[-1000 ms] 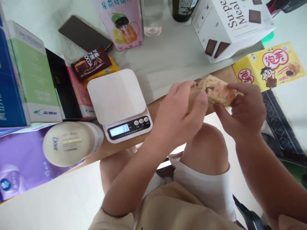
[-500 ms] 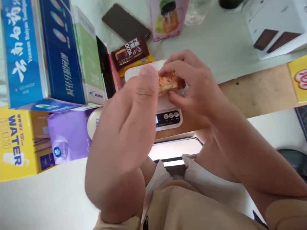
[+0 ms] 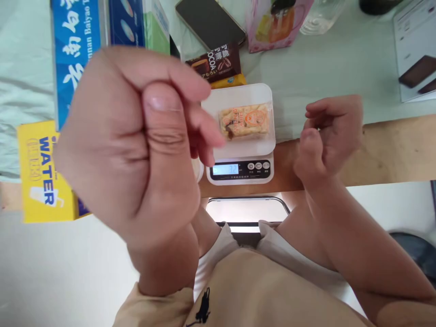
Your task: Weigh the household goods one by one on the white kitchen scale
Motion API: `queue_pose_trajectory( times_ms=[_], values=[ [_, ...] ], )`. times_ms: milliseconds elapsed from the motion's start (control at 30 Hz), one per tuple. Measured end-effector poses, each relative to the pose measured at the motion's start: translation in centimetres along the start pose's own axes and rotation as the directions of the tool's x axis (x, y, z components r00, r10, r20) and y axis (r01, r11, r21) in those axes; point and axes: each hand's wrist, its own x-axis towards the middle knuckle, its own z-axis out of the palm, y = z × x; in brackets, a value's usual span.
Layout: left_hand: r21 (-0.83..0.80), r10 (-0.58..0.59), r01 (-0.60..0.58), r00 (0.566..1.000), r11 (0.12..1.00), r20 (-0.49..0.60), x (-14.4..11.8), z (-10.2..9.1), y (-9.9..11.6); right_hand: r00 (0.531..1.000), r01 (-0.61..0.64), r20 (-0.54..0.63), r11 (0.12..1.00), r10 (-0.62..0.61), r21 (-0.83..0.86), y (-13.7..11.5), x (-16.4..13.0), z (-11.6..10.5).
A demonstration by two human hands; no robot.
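I see the snack packet lying flat on the white scale; my left hand is fisted near the lens, my right hand loosely curled, empty, beside the scale

I count one scale, one wrapped snack on it, one cocoa bar, one phone, one glass, one yellow water box and two hands: left hand, right hand.
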Motion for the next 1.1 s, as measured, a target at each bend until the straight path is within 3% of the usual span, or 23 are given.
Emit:
queue_pose_trajectory(
  times_ms=[67,133,200,300,400,567,767,833,1000,1100],
  values=[
    [0.036,0.052,-0.05,0.998,0.998,-0.04,0.2,0.4,-0.9,1.0,0.006,0.007,1.0,-0.006,0.017,-0.2,-0.2,0.0],
    [-0.007,0.165,-0.165,0.985,0.986,0.048,0.4,0.6,-1.9,1.0,0.015,0.008,1.0,-0.015,0.021,-0.5,-0.1,0.1],
    [-0.087,0.197,-0.189,0.974,0.978,0.107,0.5,0.6,-2.8,0.999,0.028,0.019,0.999,-0.028,0.017,-0.8,-0.1,0.3],
    [-0.182,0.135,-0.107,0.98,0.978,0.149,0.4,0.6,-3.6,0.998,0.05,0.04,0.999,-0.051,0.014,-1.1,0.0,0.5],
    [-0.253,0.169,-0.131,0.976,0.959,0.136,0.4,1.0,-3.5,0.997,0.053,0.049,0.999,-0.053,0.004,-1.1,0.0,0.6],
    [-0.203,-0.007,0.03,0.993,0.979,0.116,0.5,1.7,-3.2,0.998,0.052,0.049,0.998,-0.05,-0.033,-1.0,0.1,0.7],
    [-0.184,0.193,-0.167,0.972,0.969,0.136,1.0,1.4,-4.8,0.999,0.035,0.04,0.994,-0.031,-0.106,-1.2,0.3,0.8],
    [-0.133,0.211,-0.192,0.966,0.972,0.151,1.1,1.1,-5.1,0.999,0.028,0.045,0.988,-0.022,-0.149,-1.4,0.5,0.9],
    [-0.133,0.178,-0.156,0.97,0.979,0.167,0.8,0.6,-4.0,0.991,0.125,0.069,0.98,-0.116,-0.154,-1.4,1.0,1.3],
    [-0.057,0.033,-0.025,0.99,0.998,0.139,0.6,0.3,-2.7,0.983,0.146,0.132,0.977,-0.127,-0.153,-1.5,1.3,1.4]
  ],
)
